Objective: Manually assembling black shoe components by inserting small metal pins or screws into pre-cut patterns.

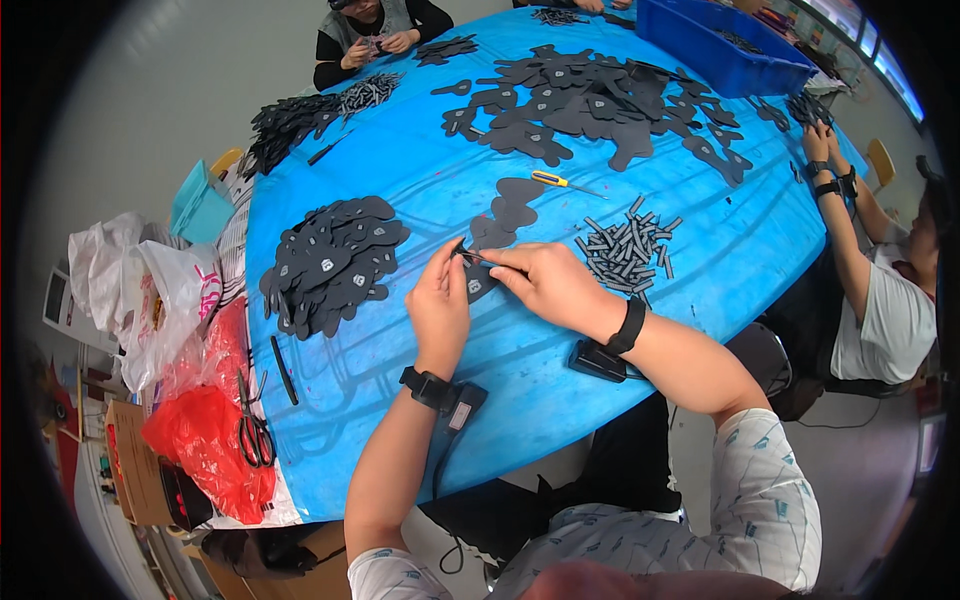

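My left hand (440, 305) is closed, pinching a small dark piece (460, 247) between thumb and fingertips. From the right, my right hand (552, 285) meets it, its fingers closed on a thin dark strip (474, 256) that touches the piece. Exactly what these two small things are, I cannot make out. Just below the fingertips lies a flat black cutout (480, 284) with a pale mark, partly covered by my hands. Beyond it, several plain dark rounded cutouts (505, 215) overlap in a row. A heap of small grey tubes (628, 246) lies right of my right hand.
Black cutouts are heaped at left (335, 262) and far centre (590, 95). A yellow-handled screwdriver (562, 182) lies beyond my hands. Scissors (254, 430) rest on a red plastic bag (205, 445) at the left edge. Co-workers sit at the far side and right, near a blue bin (720, 60).
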Motion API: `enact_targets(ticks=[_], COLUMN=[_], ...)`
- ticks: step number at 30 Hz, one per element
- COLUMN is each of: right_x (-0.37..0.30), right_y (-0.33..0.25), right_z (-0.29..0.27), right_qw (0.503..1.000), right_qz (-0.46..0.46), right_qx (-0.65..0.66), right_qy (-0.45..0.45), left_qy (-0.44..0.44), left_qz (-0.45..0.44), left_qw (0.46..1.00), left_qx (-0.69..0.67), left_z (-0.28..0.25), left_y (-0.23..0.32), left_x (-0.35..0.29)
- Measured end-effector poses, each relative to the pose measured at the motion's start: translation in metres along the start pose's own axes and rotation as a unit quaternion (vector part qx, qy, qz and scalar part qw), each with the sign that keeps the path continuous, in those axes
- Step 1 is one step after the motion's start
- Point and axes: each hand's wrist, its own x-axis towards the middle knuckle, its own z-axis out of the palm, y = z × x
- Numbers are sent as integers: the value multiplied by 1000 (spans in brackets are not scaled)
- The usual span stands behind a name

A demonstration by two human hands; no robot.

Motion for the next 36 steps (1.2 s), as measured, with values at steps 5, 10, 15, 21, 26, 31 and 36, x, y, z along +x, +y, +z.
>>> enact_targets(ticks=[5,10,15,21,26,31,36], right_x=[-1,-2,-3,-1,1,2,6], right_y=[1,3,5,-1,1,14,13], right_z=[0,1,3,1,-3,7,-3], right_qw=[993,990,999,998,982,960,896], right_qz=[94,102,-13,54,153,179,251], right_qx=[64,98,-26,12,85,213,363], right_qy=[-43,-25,21,-28,-69,36,-51], left_qy=[-28,-25,-41,-29,-18,-52,-37], left_qz=[-46,-27,-12,-54,-127,-165,-164], left_qw=[998,999,999,996,956,924,901], left_qx=[23,19,25,-70,-265,-341,-400], left_z=[0,-1,0,1,-3,-3,-8], left_y=[3,1,0,-6,-10,5,-2], left_x=[0,0,0,-1,5,0,0])
